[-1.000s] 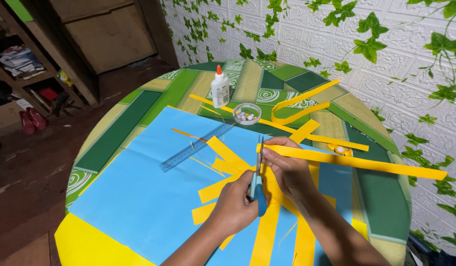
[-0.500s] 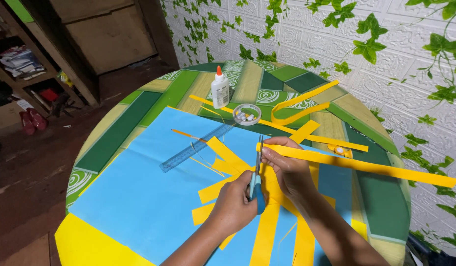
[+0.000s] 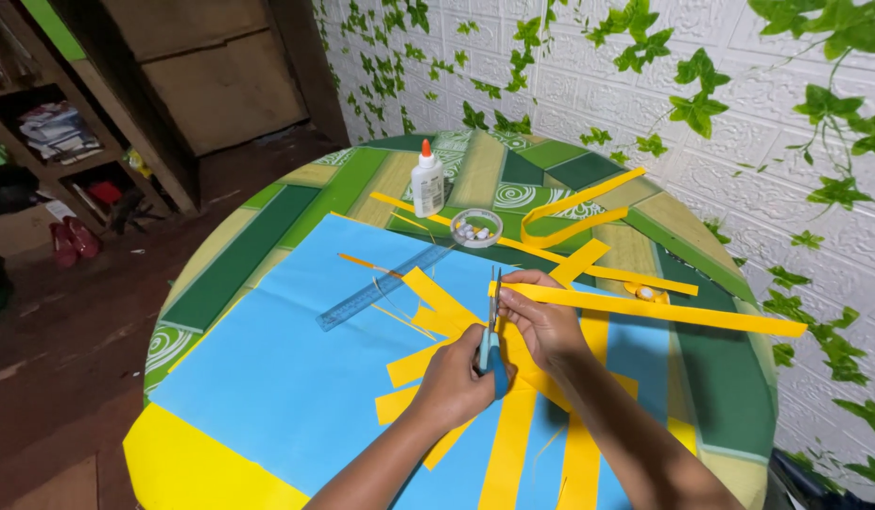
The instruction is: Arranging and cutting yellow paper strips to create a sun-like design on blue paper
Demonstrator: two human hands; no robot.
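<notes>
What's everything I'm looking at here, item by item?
Table: one, round, green patterned cover.
Blue sheet: one, large, across the table.
Yellow sheet: one, under the blue sheet's near corner.
Yellow strips: many, fanned over the blue sheet and beyond.
Ruler: one, clear blue, on the blue sheet.
Glue bottle: one, white, orange cap, far side.
Small dish: one, clear, beside the glue bottle.
Scissors: one, blue handles, in left hand.
Left hand: grips the scissors.
Right hand: holds a long strip.
</notes>
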